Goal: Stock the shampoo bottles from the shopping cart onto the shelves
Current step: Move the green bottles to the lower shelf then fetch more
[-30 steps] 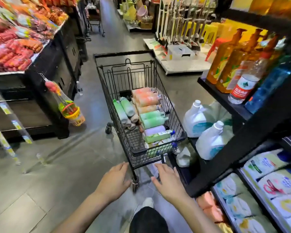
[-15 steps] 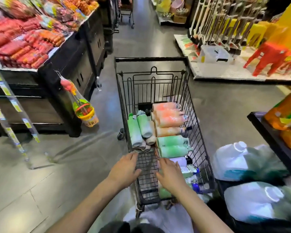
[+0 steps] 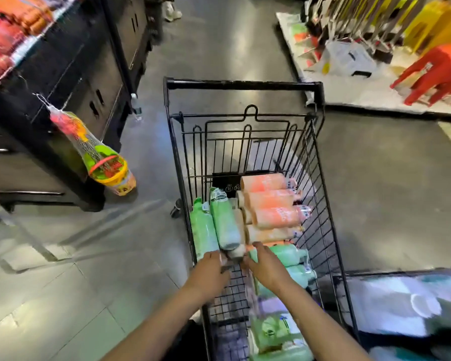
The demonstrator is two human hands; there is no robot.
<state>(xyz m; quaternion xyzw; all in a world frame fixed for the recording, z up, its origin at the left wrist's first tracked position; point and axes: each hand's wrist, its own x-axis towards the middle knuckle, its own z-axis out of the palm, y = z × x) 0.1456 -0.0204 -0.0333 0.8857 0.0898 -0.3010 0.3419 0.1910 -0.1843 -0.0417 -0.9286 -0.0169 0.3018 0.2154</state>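
The black wire shopping cart (image 3: pixel 245 85) stands in the aisle in front of me. Several shampoo bottles lie flat in it: green ones (image 3: pixel 225 225) on the left, orange ones (image 3: pixel 271 199) on the right, more green ones (image 3: pixel 288 254) nearer me. My left hand (image 3: pixel 211 270) reaches over the cart's near end, its fingertips at the bottom ends of a green bottle and a beige bottle (image 3: pixel 236 252); blur hides its grip. My right hand (image 3: pixel 267 267) lies with relaxed fingers over a near green bottle.
A black display counter (image 3: pixel 63 74) with red packets runs along the left, and a net bag of toys (image 3: pixel 102 162) hangs off it. At the right back there is a white platform (image 3: pixel 349 84) with red stools (image 3: pixel 432 71). Blurred white jugs (image 3: pixel 401 303) sit at the lower right.
I have leaned in over the cart. Both hands moved forward from its near end to the bottles in the middle. The shelf on the right has slid out of view.
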